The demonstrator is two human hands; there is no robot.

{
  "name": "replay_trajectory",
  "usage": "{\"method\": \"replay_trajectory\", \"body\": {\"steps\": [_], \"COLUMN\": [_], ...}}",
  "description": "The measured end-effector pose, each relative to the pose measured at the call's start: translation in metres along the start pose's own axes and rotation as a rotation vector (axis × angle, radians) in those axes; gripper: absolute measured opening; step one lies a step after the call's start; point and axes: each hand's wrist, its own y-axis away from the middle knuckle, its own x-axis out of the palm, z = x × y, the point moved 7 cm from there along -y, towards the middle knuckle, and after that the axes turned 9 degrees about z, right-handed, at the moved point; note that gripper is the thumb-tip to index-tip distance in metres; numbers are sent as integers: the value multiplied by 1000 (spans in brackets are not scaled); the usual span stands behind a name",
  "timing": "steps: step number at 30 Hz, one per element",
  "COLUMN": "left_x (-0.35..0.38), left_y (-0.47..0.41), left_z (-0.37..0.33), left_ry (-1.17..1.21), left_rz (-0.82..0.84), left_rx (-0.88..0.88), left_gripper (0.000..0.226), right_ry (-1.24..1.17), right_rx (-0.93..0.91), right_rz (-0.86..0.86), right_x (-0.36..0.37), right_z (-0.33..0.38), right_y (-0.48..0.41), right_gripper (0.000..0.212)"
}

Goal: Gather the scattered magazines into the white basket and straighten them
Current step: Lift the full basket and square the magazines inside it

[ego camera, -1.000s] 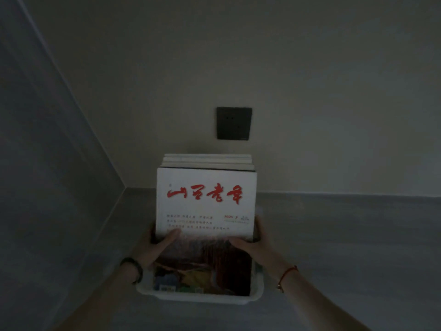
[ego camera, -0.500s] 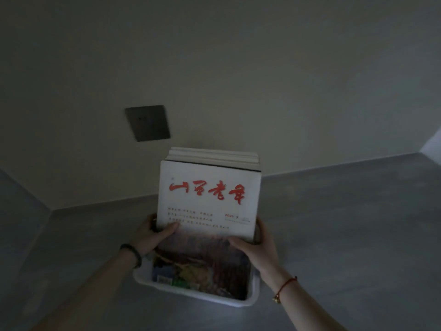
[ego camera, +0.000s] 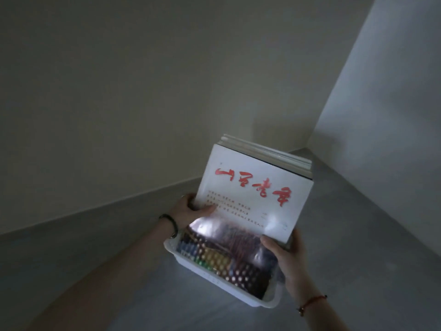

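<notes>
A stack of magazines (ego camera: 255,192) stands upright in the white basket (ego camera: 212,279) on the grey surface. The front cover is white with red brush characters above a dark, colourful picture. My left hand (ego camera: 188,211) grips the stack's left edge, thumb across the front cover. My right hand (ego camera: 290,255) clasps the right edge lower down, thumb on the cover. The stack and basket look tilted to the right in the frame. The basket's far side is hidden behind the magazines.
The grey countertop (ego camera: 346,235) runs into a corner at the back right, where the pale back wall (ego camera: 167,91) meets a lighter side wall (ego camera: 386,103). The scene is dim.
The view has swung left to right: the dark wall socket has left the frame and a right-hand corner has appeared. Both hands have kept their hold on the stack in the basket.
</notes>
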Motion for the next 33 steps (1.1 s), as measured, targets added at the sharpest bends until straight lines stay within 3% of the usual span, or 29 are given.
{"method": "replay_trajectory", "body": {"steps": [5, 11, 13, 16, 18, 21, 23, 26, 29, 33], "left_x": [83, 125, 122, 114, 130, 171, 192, 208, 212, 210], "left_y": [-75, -101, -90, -48, -17, 5, 3, -4, -10, -37], "left_z": [-52, -75, -61, -30, -17, -6, -10, -21, -17, -27], "left_ry": [-92, -145, -88, -86, 89, 448, 509, 595, 687, 635], "left_rz": [64, 106, 25, -274, -370, -323, -278, -276, -322, -310], "left_rx": [46, 50, 37, 6, 87, 72, 68, 67, 21, -3], "left_gripper": [57, 77, 84, 87, 74, 67, 83, 99, 97, 92], "right_ry": [18, 60, 99, 166, 192, 284, 362, 187, 62, 84], "right_rx": [-51, -69, -80, -72, -64, -71, -98, -106, -117, -192], "right_rz": [-91, -120, -125, -90, -50, 57, 140, 208, 199, 172], "right_x": [-94, -145, -149, -150, -153, -152, -147, -150, -153, -159], "right_z": [21, 25, 25, 25, 26, 36, 52, 63, 62, 66], "right_y": [-34, -60, -62, -66, -70, -78, -83, -98, -100, -118], "right_gripper": [42, 53, 55, 58, 62, 59, 56, 54, 59, 51]}}
